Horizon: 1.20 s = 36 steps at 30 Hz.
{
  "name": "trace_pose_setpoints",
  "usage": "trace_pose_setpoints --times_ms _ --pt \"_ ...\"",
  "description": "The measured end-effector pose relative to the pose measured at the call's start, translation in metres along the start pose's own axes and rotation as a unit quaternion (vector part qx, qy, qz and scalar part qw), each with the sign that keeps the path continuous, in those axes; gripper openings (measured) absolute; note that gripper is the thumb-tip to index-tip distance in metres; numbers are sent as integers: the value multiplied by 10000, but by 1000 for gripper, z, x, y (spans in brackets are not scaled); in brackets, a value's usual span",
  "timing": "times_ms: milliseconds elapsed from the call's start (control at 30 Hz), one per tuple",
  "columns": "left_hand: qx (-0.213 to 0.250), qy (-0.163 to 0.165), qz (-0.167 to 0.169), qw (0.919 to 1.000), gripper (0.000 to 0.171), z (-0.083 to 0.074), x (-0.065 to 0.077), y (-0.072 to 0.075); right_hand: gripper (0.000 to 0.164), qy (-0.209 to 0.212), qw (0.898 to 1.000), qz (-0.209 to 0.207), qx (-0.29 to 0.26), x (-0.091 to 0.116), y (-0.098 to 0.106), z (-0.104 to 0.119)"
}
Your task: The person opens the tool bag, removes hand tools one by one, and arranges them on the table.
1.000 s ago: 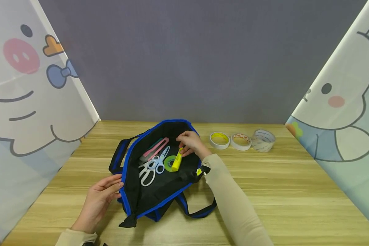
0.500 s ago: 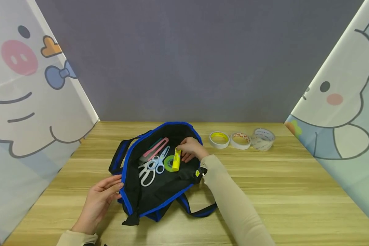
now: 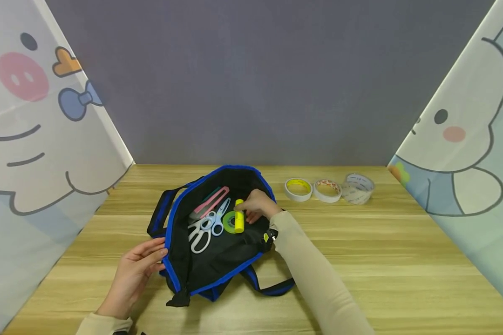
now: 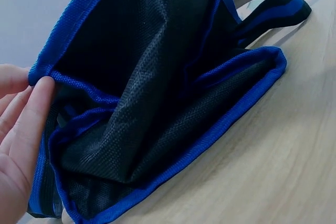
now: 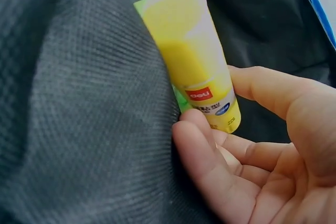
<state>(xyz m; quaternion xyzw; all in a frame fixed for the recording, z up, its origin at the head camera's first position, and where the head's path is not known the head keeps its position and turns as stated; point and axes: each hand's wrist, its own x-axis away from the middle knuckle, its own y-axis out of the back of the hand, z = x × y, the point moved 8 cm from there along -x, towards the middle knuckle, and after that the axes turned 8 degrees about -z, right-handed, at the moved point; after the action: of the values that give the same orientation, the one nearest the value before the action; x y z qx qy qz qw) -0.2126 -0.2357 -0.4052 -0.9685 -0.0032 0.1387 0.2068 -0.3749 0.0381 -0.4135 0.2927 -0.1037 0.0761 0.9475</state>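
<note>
A black bag with blue trim [image 3: 234, 274] lies on its side in the head view, its mouth spread towards me. My left hand [image 3: 132, 274] pinches the left edge of that mouth, thumb on the blue binding in the left wrist view. Inside the bag, my right hand [image 3: 260, 204] holds a yellow glue stick [image 3: 239, 221] between thumb and fingers. Just behind the stick is a green tape roll [image 3: 228, 222]. Blue scissors [image 3: 220, 219], white-handled scissors [image 3: 200, 242] and a pink strip-like tool [image 3: 213, 201] lie further left in the bag.
Two narrow tape rolls, one with a yellow core [image 3: 298, 190] and one with a red-printed core [image 3: 328, 191], stand right of the bag beside a wide clear tape roll [image 3: 358, 189]. One bag strap [image 3: 276, 289] loops onto the wooden table [image 3: 402, 260].
My right hand has moved slightly left and deeper into the bag, and the glue stick has turned from slanted to nearly straight, over the green roll. My left hand keeps its place.
</note>
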Motion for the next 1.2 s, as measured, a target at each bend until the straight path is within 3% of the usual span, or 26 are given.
trace_pose_setpoints --times_ms 433,700,933,1200 --pt "-12 26 -87 10000 37 -1 0 2 26 41 9935 702 -897 5 3 7" --pt "65 9 -1 10000 36 0 1 2 27 229 9879 866 -1265 8 4 12" --pt "-232 147 -265 9993 37 2 1 4 37 411 9733 956 -2044 12 8 22" --pt "-94 -1 -135 9999 34 0 1 3 37 504 9509 1236 -2791 18 10 30"
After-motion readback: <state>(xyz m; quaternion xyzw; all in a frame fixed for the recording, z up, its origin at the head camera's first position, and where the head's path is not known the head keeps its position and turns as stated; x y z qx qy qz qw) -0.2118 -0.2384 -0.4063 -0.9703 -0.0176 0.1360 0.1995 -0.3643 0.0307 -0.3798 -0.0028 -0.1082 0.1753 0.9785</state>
